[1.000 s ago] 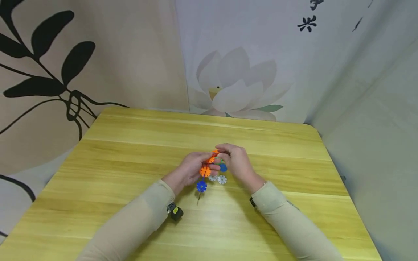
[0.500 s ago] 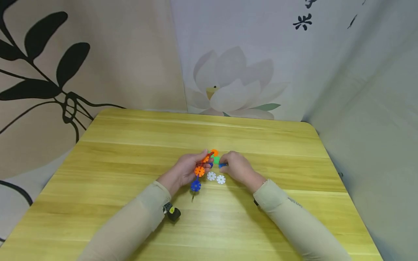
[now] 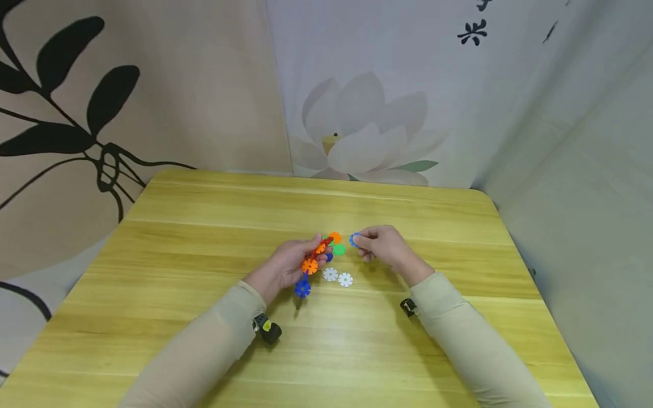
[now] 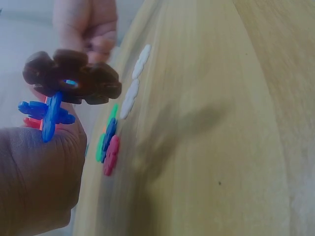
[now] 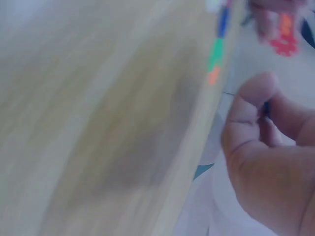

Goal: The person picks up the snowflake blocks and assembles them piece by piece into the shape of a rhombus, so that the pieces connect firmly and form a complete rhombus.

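Observation:
My left hand (image 3: 285,265) holds a chain of slotted snowflake discs joined edge to edge. Red and orange discs (image 3: 309,266) lie along the fingers. A blue disc (image 3: 302,289) and, past it, a brown disc (image 4: 71,78) stick out at the near end. To the right, my right hand (image 3: 386,247) pinches a single blue snowflake disc (image 3: 354,240) between thumb and fingers, apart from the chain. In the right wrist view that disc is mostly hidden by the fingers.
Two white discs (image 3: 330,274) lie on the wooden table (image 3: 408,351) beside the left fingers. Green (image 3: 339,249), orange (image 3: 334,237) and dark blue (image 3: 329,257) discs lie just beyond. A pink disc (image 4: 111,155) shows in the left wrist view. Printed curtains hang behind.
My right hand has left the chain's far end, picked up the blue disc from the table, and drawn it up and to the right. The left hand stays nearly still with the chain.

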Tool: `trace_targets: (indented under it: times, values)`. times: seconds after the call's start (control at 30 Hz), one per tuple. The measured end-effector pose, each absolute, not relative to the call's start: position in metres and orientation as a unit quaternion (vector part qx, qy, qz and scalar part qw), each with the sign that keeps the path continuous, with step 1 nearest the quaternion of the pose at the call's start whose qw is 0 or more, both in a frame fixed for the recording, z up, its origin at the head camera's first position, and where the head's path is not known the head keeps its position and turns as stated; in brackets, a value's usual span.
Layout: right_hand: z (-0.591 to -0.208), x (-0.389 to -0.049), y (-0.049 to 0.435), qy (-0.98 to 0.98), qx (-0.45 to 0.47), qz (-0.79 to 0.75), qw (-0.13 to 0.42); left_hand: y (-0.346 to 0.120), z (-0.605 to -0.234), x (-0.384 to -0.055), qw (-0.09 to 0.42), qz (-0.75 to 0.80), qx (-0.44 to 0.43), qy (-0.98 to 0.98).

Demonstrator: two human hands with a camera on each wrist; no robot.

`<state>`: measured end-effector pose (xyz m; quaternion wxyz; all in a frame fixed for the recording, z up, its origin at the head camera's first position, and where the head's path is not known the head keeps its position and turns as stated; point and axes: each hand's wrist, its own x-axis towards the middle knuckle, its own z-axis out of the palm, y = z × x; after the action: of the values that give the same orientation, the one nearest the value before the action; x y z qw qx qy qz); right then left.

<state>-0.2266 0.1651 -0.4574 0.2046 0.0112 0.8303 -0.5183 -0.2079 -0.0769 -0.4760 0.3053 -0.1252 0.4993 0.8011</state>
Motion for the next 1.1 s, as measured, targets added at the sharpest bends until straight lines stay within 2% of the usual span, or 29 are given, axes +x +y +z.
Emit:
trace_targets:
  times: [0.1,0.3,1.1]
  values:
    - [-0.447,-0.228,0.161,0.787,0.026,-0.582,0.203,-0.076,-0.474,-0.209,0.302,0.804,-0.123,0.497]
    - [-0.44,-0.227,0.152,0.773,0.026,-0.601,0.199,-0.072,-0.471,-0.21,0.309,0.801,-0.114,0.499]
    - [-0.455,-0.219,0.151,0.754,0.031,-0.616,0.223,-0.065,-0.471,-0.205,0.315,0.761,-0.103,0.557]
